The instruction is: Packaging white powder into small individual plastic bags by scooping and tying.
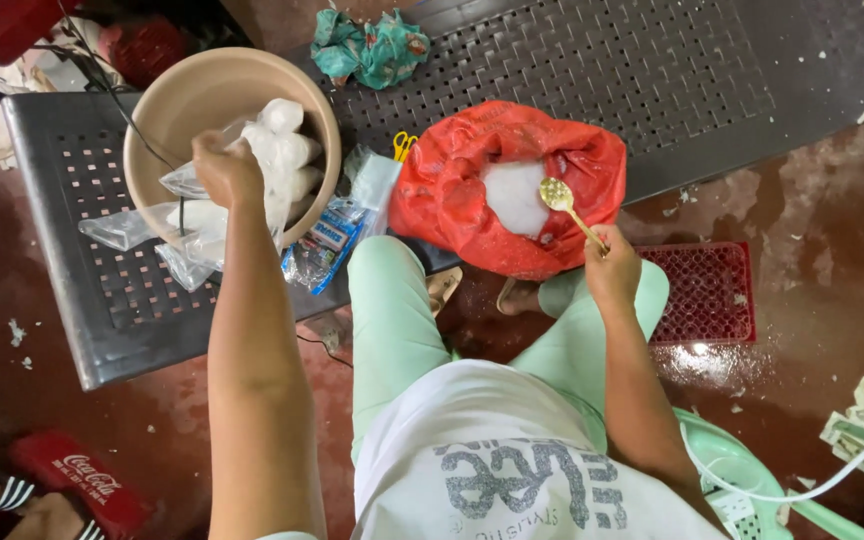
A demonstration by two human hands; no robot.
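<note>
A red bag (508,190) of white granules sits open on a dark perforated bench (102,310), mouth up for scooping. The right hand (612,268), just beside it, is closed around a gold spoon (570,207) resting over the granules. The left hand (227,170) grips clear plastic bags (192,215) at a tan bowl (167,110) of filled packets, well apart.

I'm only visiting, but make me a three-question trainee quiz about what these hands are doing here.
1. True or false: the right hand holds a spoon over the red bag.
2. Where is the left hand? A) in the tan bowl B) on the scissors C) on the red crate
3. What colour is the powder in the bag?

Key: 1 true; 2 A; 3 white.
</note>
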